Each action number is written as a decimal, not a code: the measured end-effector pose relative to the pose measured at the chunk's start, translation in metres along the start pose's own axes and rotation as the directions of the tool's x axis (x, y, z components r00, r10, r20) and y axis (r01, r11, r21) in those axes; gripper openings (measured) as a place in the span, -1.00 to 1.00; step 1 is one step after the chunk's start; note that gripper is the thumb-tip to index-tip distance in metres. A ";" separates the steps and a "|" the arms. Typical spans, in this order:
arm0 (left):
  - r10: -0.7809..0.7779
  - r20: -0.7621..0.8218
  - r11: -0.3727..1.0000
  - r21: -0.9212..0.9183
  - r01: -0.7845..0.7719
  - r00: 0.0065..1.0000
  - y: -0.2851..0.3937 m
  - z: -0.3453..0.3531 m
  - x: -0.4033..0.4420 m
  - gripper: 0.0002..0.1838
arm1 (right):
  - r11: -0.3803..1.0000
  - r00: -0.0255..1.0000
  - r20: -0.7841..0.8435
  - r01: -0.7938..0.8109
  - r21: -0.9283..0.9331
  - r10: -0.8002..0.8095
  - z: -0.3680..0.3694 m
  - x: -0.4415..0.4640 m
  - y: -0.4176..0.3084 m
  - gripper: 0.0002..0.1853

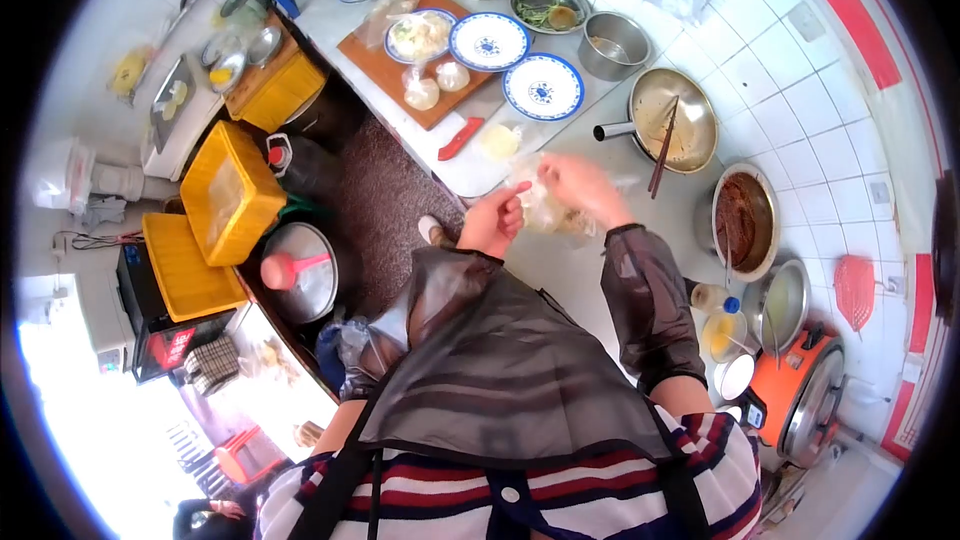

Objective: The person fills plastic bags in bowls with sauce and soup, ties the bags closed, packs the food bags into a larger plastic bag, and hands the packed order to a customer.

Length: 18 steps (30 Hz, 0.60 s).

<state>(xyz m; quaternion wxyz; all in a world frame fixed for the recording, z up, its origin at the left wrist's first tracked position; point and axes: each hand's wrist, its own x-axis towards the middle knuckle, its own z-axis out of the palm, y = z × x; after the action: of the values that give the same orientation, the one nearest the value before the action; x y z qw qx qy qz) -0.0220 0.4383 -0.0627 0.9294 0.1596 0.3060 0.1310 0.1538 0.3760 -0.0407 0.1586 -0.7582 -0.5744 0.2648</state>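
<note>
A clear plastic bag [545, 215] with pale contents lies at the edge of the white counter, between my hands. My left hand [492, 223] is closed, its thumb and forefinger together at the bag's left edge. Over the top of the bag, my right hand [583, 188] is closed on the thin film and slightly blurred. What lies inside the bag cannot be made out. Just beyond it are a pale round piece [500, 143] and a red-handled knife [461, 138]. Two knotted bags [421, 94] of pale food sit on a wooden board [440, 112].
Blue-rimmed plates [543, 87] stand behind the board. To the right are a pan [690, 120] with chopsticks across it, a pot of brown paste [745, 220] and an orange cooker [795, 390]. Yellow crates [228, 195] and a lidded pot [300, 285] stand at left.
</note>
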 end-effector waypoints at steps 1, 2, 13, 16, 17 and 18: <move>0.008 0.004 1.000 -0.005 -0.008 1.000 -0.004 0.000 -0.003 -0.69 | 1.000 1.000 0.013 0.000 -0.003 0.000 -0.001 0.017 -0.001 -0.83; 0.005 0.000 1.000 -0.016 -0.005 1.000 -0.007 0.001 -0.005 -0.69 | 0.999 0.994 -0.105 0.033 0.022 -0.031 0.000 0.042 -0.003 -0.81; -0.002 -0.048 0.992 -0.129 -0.004 0.999 0.006 0.004 0.006 -0.67 | 0.980 0.979 -0.056 0.197 0.030 -0.195 0.085 0.162 0.077 -0.66; -0.008 0.001 0.992 -0.126 0.008 1.000 0.014 0.005 0.014 -0.67 | 0.826 0.986 0.160 -0.132 0.548 0.052 0.037 0.146 0.066 -0.63; -0.010 -0.007 0.991 -0.133 0.009 1.000 0.016 0.007 0.016 -0.68 | 0.769 0.984 0.122 -0.177 0.615 0.129 0.020 0.137 0.055 -0.65; -0.012 -0.020 0.990 -0.140 0.009 1.000 0.016 0.008 0.016 -0.68 | 0.702 0.974 0.092 -0.212 0.680 0.205 0.009 0.131 0.048 -0.67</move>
<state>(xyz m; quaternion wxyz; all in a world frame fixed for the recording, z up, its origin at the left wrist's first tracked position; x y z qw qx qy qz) -0.0074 0.4568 -0.0589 0.9357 0.0912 0.3064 0.1489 0.2123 0.4872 -0.1030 0.3935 -0.7046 -0.3469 0.4778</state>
